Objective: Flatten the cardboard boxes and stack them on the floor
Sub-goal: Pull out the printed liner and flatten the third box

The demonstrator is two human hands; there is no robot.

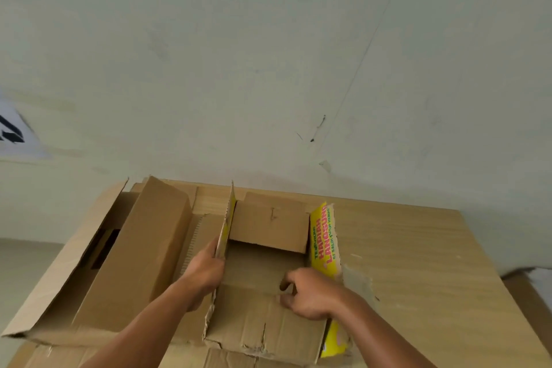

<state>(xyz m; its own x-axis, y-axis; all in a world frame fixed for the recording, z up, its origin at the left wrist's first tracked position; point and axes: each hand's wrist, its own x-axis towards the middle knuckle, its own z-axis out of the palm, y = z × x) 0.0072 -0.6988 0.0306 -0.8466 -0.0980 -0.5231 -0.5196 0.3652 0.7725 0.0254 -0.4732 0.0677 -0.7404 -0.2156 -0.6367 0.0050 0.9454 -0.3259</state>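
Cardboard, brown: open box (263, 278), yellow print outside, standing on the desk (433, 263), long axis running away from the person. Left hand (206, 272) closed on the left wall's top edge, thumb inside, wall upright. Right hand (310, 293) inside, fingers (286, 302) curled loosely on the near bottom flap's edge; firm grip uncertain. Second opened box (119, 263) touches, leftward. Judgement: flap lies directly under right fingers, nearer hand.

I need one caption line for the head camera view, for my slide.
Left hand holds a flap of the yellow-printed cardboard box while right hand presses inside it.
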